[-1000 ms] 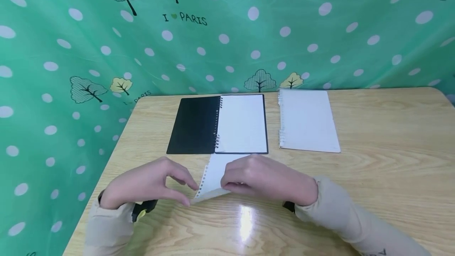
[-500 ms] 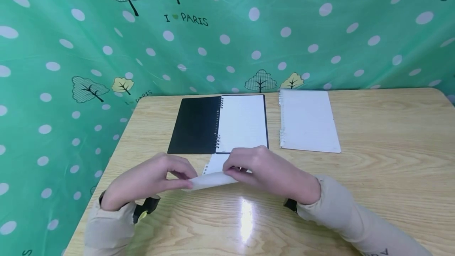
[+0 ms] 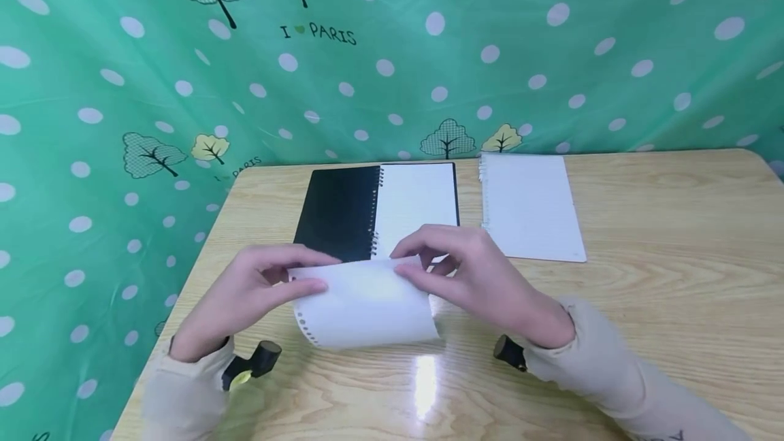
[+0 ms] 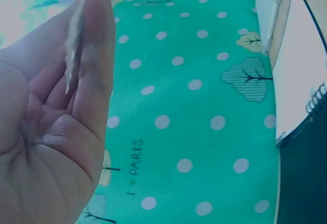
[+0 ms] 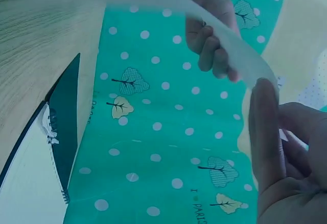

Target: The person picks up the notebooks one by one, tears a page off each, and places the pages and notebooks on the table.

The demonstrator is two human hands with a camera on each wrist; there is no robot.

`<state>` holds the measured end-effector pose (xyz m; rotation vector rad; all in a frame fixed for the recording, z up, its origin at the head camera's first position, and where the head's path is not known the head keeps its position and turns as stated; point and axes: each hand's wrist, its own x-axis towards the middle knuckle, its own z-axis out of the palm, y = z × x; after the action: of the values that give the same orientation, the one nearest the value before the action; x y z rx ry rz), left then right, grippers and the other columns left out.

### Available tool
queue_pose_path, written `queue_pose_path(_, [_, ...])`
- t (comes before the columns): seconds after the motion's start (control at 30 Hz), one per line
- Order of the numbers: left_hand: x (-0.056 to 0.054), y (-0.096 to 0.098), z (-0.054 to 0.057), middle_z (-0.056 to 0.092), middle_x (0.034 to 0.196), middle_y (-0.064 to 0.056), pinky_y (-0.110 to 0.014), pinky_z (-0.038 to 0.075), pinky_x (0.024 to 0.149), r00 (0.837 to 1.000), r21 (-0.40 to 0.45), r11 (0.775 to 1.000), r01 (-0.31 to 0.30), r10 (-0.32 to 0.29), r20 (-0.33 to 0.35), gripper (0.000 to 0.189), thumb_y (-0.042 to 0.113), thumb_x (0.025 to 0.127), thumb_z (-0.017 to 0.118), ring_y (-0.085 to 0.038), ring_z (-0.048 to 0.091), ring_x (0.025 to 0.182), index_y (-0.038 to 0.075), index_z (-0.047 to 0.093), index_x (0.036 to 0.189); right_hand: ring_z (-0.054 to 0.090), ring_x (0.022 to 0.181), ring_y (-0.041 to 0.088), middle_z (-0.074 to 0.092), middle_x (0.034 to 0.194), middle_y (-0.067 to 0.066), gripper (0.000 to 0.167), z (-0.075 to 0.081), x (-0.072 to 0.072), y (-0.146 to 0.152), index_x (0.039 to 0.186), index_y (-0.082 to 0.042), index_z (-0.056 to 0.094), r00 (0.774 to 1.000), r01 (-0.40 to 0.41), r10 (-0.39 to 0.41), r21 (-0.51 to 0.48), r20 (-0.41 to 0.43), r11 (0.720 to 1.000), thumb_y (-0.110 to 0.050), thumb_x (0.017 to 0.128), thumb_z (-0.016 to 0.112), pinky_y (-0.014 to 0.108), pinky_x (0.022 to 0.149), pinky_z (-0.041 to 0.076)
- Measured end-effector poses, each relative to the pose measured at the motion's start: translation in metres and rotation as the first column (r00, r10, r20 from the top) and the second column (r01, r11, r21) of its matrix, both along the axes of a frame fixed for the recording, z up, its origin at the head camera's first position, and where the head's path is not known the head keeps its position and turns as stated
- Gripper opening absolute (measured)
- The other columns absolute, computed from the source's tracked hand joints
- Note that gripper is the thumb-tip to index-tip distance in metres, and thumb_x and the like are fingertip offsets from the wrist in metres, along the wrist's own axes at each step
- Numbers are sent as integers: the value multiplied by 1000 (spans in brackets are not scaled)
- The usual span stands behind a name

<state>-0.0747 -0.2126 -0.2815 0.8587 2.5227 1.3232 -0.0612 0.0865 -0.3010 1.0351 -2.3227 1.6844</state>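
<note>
A white loose-leaf sheet (image 3: 367, 312) with punched holes down its left side hangs curved above the table in the head view. My left hand (image 3: 263, 284) pinches its upper left corner between thumb and fingers. At the upper right corner, my right hand (image 3: 471, 278) pinches it the same way. The sheet's thin edge (image 4: 74, 45) shows between the left fingers in the left wrist view. In the right wrist view the sheet (image 5: 230, 40) bows between both hands. Just behind it lies an open black ring binder (image 3: 337, 209), its white pages (image 3: 416, 203) on the right half.
To the right of the binder lies a stack of white punched sheets (image 3: 533, 209). The wooden table (image 3: 674, 278) meets a green dotted curtain (image 3: 392, 101) at the back and left. Black wrist cameras are strapped below both hands.
The sheet has come up off the table, its near edge raised first, and now hangs toward me. My left hand has gone from beside the corner to pinching it. Both hands rose.
</note>
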Motion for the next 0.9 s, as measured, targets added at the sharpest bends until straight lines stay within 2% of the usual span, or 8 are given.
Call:
queue_pose_path(0.1, [-9, 1, -11, 74, 107, 5, -29, 57, 62, 997, 11, 1000, -28, 27, 75, 27, 12, 89, 75, -17, 64, 74, 21, 75, 114, 63, 72, 7, 71, 89, -4, 9, 0, -3, 1, 98, -11, 73, 996, 30, -33, 44, 80, 999, -7, 90, 72, 24, 65, 60])
queue_pose_path(0.2, [-23, 3, -30, 74, 109, 5, -28, 57, 64, 991, -23, 999, -47, 50, 127, 25, 17, 90, 74, -23, 64, 76, 23, 75, 114, 63, 72, 6, 71, 90, -3, 7, -7, -11, 0, 97, -10, 72, 992, 37, -53, 132, 118, 991, -7, 90, 72, 23, 66, 59])
queue_pose_path(0.3, [-34, 7, -50, 74, 109, 2, -27, 58, 70, 988, -80, 996, -50, 61, 142, 23, 18, 91, 74, -22, 67, 83, 20, 75, 114, 63, 74, 6, 70, 88, -4, 5, -18, -20, -2, 94, -10, 72, 993, 43, -69, 255, 94, 966, -6, 90, 72, 21, 66, 58])
queue_pose_path(0.4, [-39, 13, -64, 74, 108, 0, -28, 58, 78, 989, -155, 986, -63, 83, 124, 21, 15, 91, 73, -17, 68, 90, 16, 76, 111, 62, 73, 6, 69, 83, -6, 5, -31, -27, -4, 89, -12, 72, 995, 65, -90, 372, 48, 926, -7, 90, 72, 19, 66, 55])
queue_pose_path(0.57, [-42, 21, -74, 75, 106, -1, -32, 58, 83, 992, -248, 965, -88, 107, 61, 18, 13, 89, 74, -14, 67, 93, 13, 77, 107, 59, 70, 5, 68, 79, -7, 8, -44, -34, -5, 84, -14, 71, 992, 80, -119, 474, 52, 877, -8, 89, 71, 18, 63, 52])
queue_pose_path(0.73, [-44, 23, -82, 75, 104, -1, -33, 58, 83, 994, -283, 954, -98, 109, 22, 17, 12, 88, 75, -13, 67, 92, 13, 78, 105, 58, 70, 5, 68, 79, -6, 6, -54, -39, -4, 85, -13, 72, 987, 47, -120, 517, 108, 855, -9, 90, 71, 19, 62, 52])
queue_pose_path(0.9, [-45, 25, -88, 75, 103, 0, -31, 56, 79, 992, -321, 940, -116, 127, 14, 17, 13, 88, 76, -11, 64, 85, 15, 78, 105, 57, 70, 7, 67, 78, -5, 7, -63, -43, -4, 84, -12, 71, 986, 46, -126, 543, 111, 838, -7, 88, 71, 21, 65, 51])
